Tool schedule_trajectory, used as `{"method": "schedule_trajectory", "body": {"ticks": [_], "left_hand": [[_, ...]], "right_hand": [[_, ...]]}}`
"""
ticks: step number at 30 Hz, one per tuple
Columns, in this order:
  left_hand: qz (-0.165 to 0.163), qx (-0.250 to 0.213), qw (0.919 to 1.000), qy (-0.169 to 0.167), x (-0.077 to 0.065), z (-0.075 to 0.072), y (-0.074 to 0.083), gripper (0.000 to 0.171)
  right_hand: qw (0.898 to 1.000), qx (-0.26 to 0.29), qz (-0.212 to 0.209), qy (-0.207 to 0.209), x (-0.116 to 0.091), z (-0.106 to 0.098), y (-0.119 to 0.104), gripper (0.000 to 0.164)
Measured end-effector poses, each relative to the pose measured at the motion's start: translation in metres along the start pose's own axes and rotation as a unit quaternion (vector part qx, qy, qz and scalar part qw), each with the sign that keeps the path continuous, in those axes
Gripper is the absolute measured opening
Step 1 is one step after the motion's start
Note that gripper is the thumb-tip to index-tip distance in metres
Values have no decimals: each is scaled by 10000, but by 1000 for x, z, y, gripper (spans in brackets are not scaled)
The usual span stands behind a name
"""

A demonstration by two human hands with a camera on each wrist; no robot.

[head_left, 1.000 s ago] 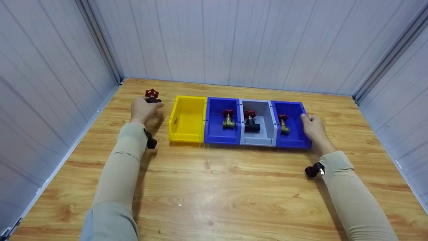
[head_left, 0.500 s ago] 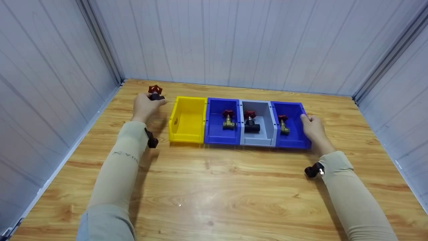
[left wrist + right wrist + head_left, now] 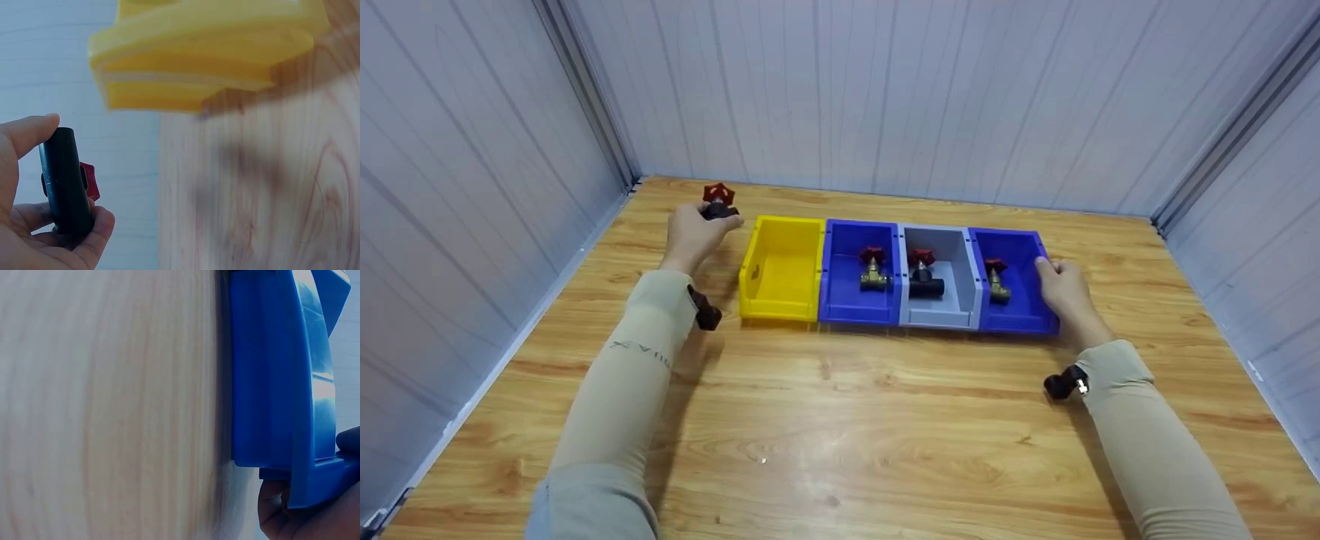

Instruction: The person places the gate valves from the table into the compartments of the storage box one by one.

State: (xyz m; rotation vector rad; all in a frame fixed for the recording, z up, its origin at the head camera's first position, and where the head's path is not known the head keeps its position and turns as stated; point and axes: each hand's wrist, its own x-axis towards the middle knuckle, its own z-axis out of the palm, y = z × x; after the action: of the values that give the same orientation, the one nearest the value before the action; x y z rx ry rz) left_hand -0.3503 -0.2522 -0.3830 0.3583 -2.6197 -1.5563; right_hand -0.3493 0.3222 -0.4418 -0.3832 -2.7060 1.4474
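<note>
Left of the yellow bin (image 3: 784, 274), my left hand (image 3: 691, 236) holds a black valve (image 3: 720, 210) with a red handwheel up in the air. In the left wrist view, thumb and fingers pinch the valve's black pipe body (image 3: 63, 180) by its ends. My right hand (image 3: 1065, 292) grips the outer side wall of the right-hand blue bin (image 3: 1026, 289), its thumb over the rim. That bin holds a brass valve (image 3: 997, 283) with a red handwheel. In the right wrist view, fingers (image 3: 273, 512) curl under the blue wall (image 3: 270, 382).
Four bins stand joined in a row. The inner blue bin (image 3: 844, 304) holds a brass valve (image 3: 873, 274); the grey bin (image 3: 956, 300) holds a black valve (image 3: 926, 281). Panel walls (image 3: 885, 90) enclose the wooden table (image 3: 840, 420) at back and sides.
My left hand has moved up and to the right with the black valve, closer to the yellow bin. The right hand and the bins stay almost where they were.
</note>
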Motion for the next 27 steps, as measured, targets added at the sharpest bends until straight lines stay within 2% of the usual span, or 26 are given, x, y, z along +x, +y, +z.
{"method": "schedule_trajectory", "body": {"ticks": [6,13,27], "left_hand": [[13,32,10000,9,-2,1,4,83],[349,27,9994,9,-10,5,8,74],[725,-43,9971,-229,-19,17,18,64]], "right_hand": [[9999,-91,-38,31,-2,-1,-1,41],[9998,70,175,-109,-7,-1,-3,39],[9998,39,203,-76,-6,2,-4,39]]}}
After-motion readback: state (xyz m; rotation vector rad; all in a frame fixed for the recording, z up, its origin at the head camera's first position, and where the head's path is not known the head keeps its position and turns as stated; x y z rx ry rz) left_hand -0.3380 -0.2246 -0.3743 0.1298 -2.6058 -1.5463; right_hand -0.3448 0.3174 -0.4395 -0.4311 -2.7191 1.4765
